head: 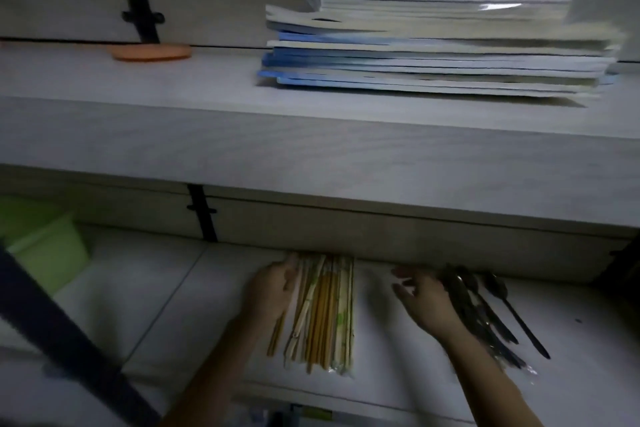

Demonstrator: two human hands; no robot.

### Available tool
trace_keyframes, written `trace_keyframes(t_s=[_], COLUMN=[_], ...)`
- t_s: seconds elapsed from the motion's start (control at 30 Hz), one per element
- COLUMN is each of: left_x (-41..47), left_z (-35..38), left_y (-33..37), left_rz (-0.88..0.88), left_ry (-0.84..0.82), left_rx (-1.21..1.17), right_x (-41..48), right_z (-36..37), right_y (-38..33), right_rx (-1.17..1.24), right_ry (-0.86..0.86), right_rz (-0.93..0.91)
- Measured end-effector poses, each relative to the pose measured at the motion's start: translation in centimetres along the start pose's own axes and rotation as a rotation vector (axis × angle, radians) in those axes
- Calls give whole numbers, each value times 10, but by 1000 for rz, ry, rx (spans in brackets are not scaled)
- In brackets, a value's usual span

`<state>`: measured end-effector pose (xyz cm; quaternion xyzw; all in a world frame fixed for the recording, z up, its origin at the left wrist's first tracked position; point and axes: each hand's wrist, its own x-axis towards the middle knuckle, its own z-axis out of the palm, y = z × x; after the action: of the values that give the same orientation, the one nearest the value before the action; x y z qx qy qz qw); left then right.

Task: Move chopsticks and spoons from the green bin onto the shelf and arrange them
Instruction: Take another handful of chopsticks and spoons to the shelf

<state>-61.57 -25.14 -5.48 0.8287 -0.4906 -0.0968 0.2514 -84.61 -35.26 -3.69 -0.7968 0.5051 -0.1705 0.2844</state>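
A bundle of wooden chopsticks lies side by side on the lower white shelf, pointing toward the back wall. My left hand rests against the bundle's left side with straight fingers. To the right lie several dark spoons, fanned out with handles toward me. My right hand sits just left of the spoons, fingers spread and relaxed, its edge touching them. The green bin stands at the far left of the same shelf, partly cut off.
An upper shelf board overhangs the work area and carries a tall stack of notebooks and an orange disc. Black shelf brackets run down the back wall. A dark diagonal bar crosses the lower left.
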Motion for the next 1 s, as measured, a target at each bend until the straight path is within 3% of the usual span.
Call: trace_keyframes(t_s=[0.27, 0.43, 0.7, 1.0], left_x=[-81, -142, -209, -210], left_z=[-76, -120, -198, -286], left_y=[-64, -122, -220, -332], left_rz=[-160, -339, -559, -458], left_ry=[84, 57, 237, 271], left_rx=[127, 211, 301, 375], right_x=[-24, -49, -98, -114], right_z=[71, 126, 208, 298], right_y=[-139, -212, -327, -442], right_rx=[-70, -76, -41, -52], right_ry=[-346, -461, -609, -505], right_rz=[-596, -830, -968, -894])
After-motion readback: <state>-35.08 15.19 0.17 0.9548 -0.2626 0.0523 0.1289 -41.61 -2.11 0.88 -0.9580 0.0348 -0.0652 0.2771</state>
